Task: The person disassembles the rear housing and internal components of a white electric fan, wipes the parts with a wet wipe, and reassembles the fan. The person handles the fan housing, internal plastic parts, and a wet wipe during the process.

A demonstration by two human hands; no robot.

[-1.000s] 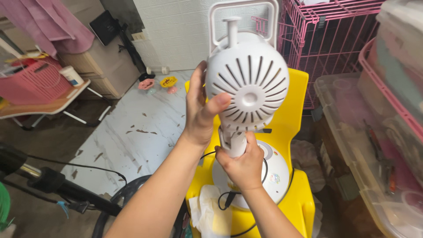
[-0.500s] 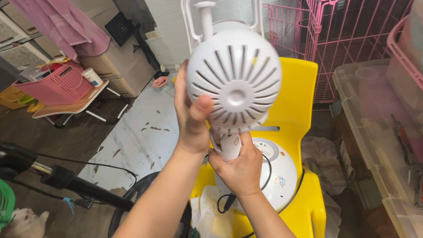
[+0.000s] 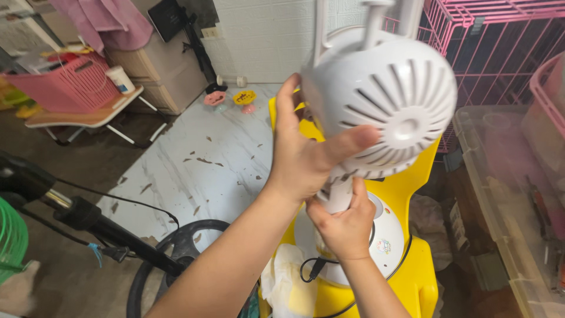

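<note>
- Pink basket [image 3: 65, 88] on a low table [image 3: 88, 118].
- Pink wire cage [image 3: 500, 47] against the wall.
- Clear storage bin [image 3: 512, 200], contents blurred, perhaps tools.
- Black stand [image 3: 106, 232].

Two hands, left hand [image 3: 300, 159] and right hand [image 3: 344, 227], on one white fan [image 3: 388, 100]. One yellow chair [image 3: 412, 277], one pink basket [image 3: 67, 88], one pink wire cage [image 3: 500, 53].
</note>
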